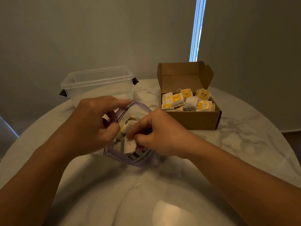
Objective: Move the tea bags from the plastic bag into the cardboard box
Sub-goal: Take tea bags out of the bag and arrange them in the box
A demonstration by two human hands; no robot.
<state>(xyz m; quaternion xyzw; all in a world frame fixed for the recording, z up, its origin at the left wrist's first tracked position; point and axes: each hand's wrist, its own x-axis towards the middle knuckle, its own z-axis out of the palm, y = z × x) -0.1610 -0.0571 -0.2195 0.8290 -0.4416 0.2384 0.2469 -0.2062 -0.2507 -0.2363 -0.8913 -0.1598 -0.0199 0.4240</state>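
Left hand grip: curled on bag rim, holding mouth open for access; right hand grip: pinching one tea bag at mouth, likely for lift-out; others lie inside bag. Box open, near, right of bag (short carry), well filled. Clear tub behind bag. Tabletop: round, marble-patterned; plain wall behind; bright window slit above box.
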